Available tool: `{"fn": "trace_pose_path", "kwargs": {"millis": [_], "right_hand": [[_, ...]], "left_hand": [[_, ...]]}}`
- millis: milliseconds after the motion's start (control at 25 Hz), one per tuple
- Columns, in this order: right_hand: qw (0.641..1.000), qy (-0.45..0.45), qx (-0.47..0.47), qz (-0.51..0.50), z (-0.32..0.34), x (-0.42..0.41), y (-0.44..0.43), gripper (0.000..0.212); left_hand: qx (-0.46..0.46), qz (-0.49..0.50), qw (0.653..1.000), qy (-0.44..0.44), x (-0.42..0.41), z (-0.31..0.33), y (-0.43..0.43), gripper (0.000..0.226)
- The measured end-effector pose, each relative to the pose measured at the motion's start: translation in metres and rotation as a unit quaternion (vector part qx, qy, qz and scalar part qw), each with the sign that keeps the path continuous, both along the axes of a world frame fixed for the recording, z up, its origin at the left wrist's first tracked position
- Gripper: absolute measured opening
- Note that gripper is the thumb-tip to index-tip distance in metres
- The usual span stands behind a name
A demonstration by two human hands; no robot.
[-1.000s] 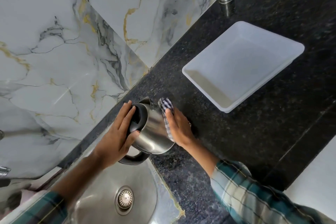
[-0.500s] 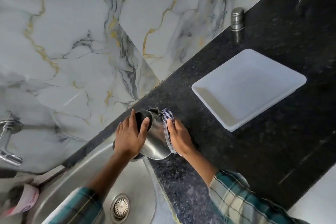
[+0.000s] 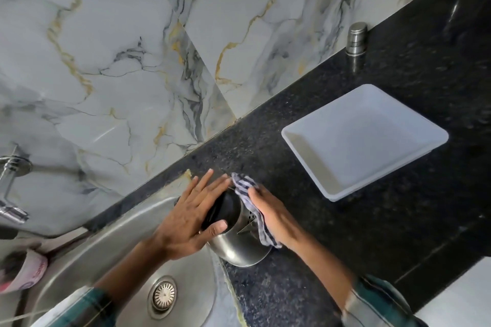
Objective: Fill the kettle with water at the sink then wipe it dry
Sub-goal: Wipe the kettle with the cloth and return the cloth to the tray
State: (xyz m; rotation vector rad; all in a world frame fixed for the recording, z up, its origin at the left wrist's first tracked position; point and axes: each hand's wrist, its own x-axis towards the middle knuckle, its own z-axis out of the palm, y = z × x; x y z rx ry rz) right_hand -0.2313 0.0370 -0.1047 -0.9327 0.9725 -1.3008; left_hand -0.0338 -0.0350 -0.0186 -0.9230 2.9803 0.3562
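A steel kettle with a black lid stands on the dark granite counter right beside the sink rim. My left hand lies flat over the lid, fingers spread, thumb on the kettle's upper edge. My right hand presses a blue-and-white checked cloth against the kettle's right side, by the spout. The kettle's handle is hidden under my left hand.
The round steel sink with its drain lies lower left; a tap juts from the marble wall at far left. A white tray sits on the counter to the right, a steel shaker by the wall.
My left hand has gone from gripping the lid edge to lying flat over it with fingers spread. The cloth hand has slid down along the kettle's right side. The view tilted wider.
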Motion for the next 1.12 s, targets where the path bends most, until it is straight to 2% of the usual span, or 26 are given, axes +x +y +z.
{"fn": "trace_pose_path", "kwargs": {"millis": [120,240,320,400,440,520,560,640,680,720,760,800,880,960,1000,1040,1080,1120], "right_hand": [[0.991,0.047,0.057,0.11,0.0,-0.012,-0.051,0.051],[0.972,0.058,0.149,0.174,-0.007,-0.016,-0.079,0.051],[0.969,0.081,0.182,0.148,-0.011,-0.022,-0.081,0.051],[0.979,0.092,0.157,0.097,-0.012,-0.021,-0.063,0.049],[0.987,0.067,0.123,0.075,-0.008,-0.021,-0.048,0.047],[0.989,-0.091,0.118,-0.018,-0.015,-0.019,-0.027,0.045],[0.975,-0.16,0.146,-0.049,-0.014,-0.02,-0.021,0.048],[0.917,-0.321,0.222,-0.083,-0.011,-0.032,-0.018,0.06],[0.894,-0.367,0.238,-0.096,-0.008,-0.042,-0.019,0.062],[0.901,-0.357,0.229,-0.09,0.009,-0.055,-0.013,0.061],[0.924,-0.3,0.218,-0.091,0.035,-0.067,-0.01,0.056],[0.934,-0.268,0.209,-0.111,0.044,-0.084,-0.015,0.049],[0.956,-0.137,0.204,-0.157,0.056,-0.122,-0.03,0.042],[0.951,-0.025,0.214,-0.223,0.061,-0.161,-0.043,0.037],[0.945,0.0,0.219,-0.241,0.056,-0.181,-0.048,0.032],[0.943,0.032,0.233,-0.235,0.045,-0.2,-0.051,0.032],[0.939,0.102,0.256,-0.206,0.032,-0.214,-0.052,0.035],[0.917,0.217,0.289,-0.167,0.022,-0.219,-0.049,0.041]], "left_hand": [[-0.009,0.033,0.999,0.007,-0.005,-0.001,0.006,0.091],[0.004,0.051,0.999,-0.003,-0.003,0.003,0.009,0.092],[0.011,0.057,0.998,-0.013,-0.008,0.004,0.009,0.092],[0.0,0.075,0.997,0.004,-0.01,0.007,0.018,0.091],[-0.016,0.095,0.995,0.029,-0.012,0.011,0.031,0.091],[-0.013,0.087,0.996,0.006,-0.013,0.007,0.029,0.091],[-0.005,0.09,0.996,0.004,-0.009,0.007,0.026,0.091],[0.006,0.103,0.994,-0.017,-0.009,0.007,0.017,0.092],[0.013,0.106,0.994,-0.029,-0.01,0.003,0.017,0.091],[0.011,0.123,0.992,-0.01,-0.006,0.002,0.03,0.091],[0.005,0.143,0.99,0.014,-0.001,0.005,0.048,0.09],[0.001,0.141,0.99,0.0,-0.002,0.003,0.045,0.09],[-0.007,0.153,0.988,-0.012,-0.004,0.001,0.038,0.089],[-0.003,0.17,0.985,-0.022,-0.007,0.005,0.03,0.088],[-0.002,0.178,0.984,-0.026,-0.011,0.005,0.029,0.087],[-0.004,0.187,0.982,-0.031,-0.017,0.003,0.029,0.088],[-0.003,0.202,0.979,-0.033,-0.022,0.003,0.029,0.089],[-0.003,0.221,0.975,-0.035,-0.026,0.002,0.029,0.091]]}}
